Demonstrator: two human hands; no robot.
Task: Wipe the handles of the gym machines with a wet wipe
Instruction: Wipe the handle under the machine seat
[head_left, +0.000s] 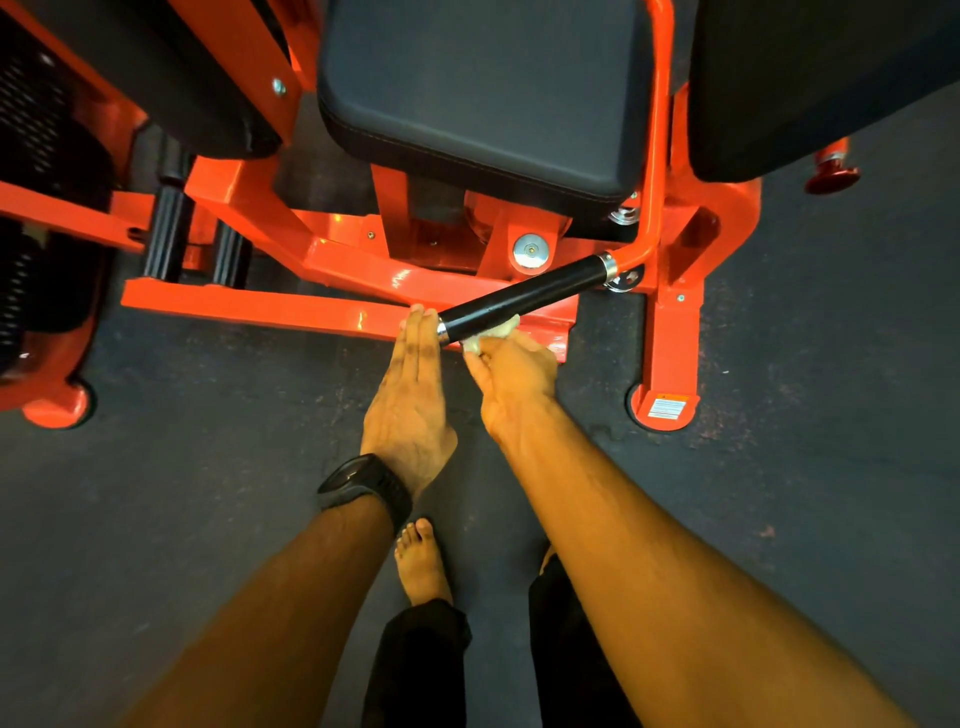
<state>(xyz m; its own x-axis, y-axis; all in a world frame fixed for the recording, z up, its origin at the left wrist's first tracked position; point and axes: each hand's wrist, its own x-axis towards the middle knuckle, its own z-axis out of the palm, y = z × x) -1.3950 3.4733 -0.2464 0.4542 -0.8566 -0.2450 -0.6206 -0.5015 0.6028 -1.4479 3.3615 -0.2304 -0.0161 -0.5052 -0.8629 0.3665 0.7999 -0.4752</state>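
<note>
A black handle (530, 296) with chrome end rings sticks out from the orange tube of a gym machine, slanting down to the left. My right hand (511, 382) grips a crumpled white wet wipe (493, 332) pressed against the underside of the handle near its free end. My left hand (410, 395), with a black watch on the wrist, is flat with fingers straight and together, its fingertips touching the handle's free end. It holds nothing.
The orange machine frame (270, 301) runs across the floor behind the handle, with a black seat pad (483, 93) above it. Another pad (810, 78) is at the right. An orange foot (667, 405) stands at the right. My bare foot (421, 561) is on the dark floor.
</note>
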